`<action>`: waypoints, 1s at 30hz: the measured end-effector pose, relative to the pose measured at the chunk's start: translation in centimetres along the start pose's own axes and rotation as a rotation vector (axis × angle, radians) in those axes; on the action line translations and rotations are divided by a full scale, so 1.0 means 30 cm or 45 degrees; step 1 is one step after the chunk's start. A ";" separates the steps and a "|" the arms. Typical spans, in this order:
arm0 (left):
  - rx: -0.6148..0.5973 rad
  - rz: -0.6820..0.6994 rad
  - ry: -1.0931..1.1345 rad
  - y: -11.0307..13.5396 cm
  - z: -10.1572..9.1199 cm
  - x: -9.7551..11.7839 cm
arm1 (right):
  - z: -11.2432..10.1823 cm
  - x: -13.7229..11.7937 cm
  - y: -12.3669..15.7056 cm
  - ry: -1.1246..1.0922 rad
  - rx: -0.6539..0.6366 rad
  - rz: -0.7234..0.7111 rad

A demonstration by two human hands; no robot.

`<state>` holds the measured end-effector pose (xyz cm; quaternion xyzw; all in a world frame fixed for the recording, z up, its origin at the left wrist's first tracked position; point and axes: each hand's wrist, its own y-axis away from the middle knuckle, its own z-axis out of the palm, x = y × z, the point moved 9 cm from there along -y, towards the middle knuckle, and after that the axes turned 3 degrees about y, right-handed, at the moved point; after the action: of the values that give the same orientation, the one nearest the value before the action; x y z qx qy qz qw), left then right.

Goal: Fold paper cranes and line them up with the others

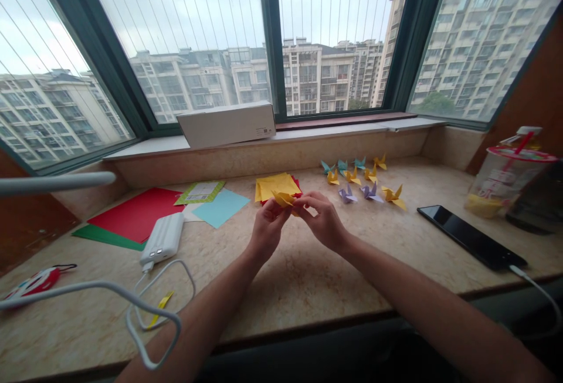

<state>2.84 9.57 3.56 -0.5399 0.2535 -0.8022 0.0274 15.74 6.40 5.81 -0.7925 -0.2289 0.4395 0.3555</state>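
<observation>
Both hands meet above the middle of the counter around a piece of folded yellow paper point(282, 198). My left hand point(266, 227) pinches it from the left, thumb and fingers closed. From the right, my right hand point(324, 220) grips its other side with its fingertips. Part of the paper is hidden behind the fingers. Just behind the hands lies a stack of yellow paper sheets point(270, 186), with red paper showing beneath. To the right stand several folded paper cranes in rows: teal point(342, 166), yellow point(393, 196) and purple point(372, 192).
Red paper point(136, 213), green paper point(105, 236) and light blue paper point(222, 208) lie left, near a white power bank point(162, 236) with a looping cable point(176, 324). On the right are a phone point(470, 236) and a plastic cup point(490, 189). A white box point(229, 125) sits on the sill.
</observation>
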 end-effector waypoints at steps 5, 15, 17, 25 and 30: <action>0.029 -0.024 0.002 0.005 -0.001 -0.005 | -0.001 0.015 -0.006 -0.107 0.014 0.073; 0.059 -0.077 -0.139 -0.003 -0.030 -0.034 | 0.031 0.096 0.000 -0.255 -0.018 0.301; 0.030 -0.088 -0.197 -0.005 -0.031 -0.042 | 0.025 0.085 0.000 -0.214 -0.005 0.265; 0.034 -0.086 -0.271 0.005 -0.021 -0.044 | 0.029 0.114 0.003 -0.403 0.021 0.440; 0.010 -0.121 -0.263 0.007 -0.016 -0.051 | 0.054 0.137 0.015 -0.582 -0.051 0.546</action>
<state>3.01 10.06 2.03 -0.6309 0.2203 -0.7437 0.0174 16.46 9.47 2.69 -0.7100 -0.1393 0.6668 0.1785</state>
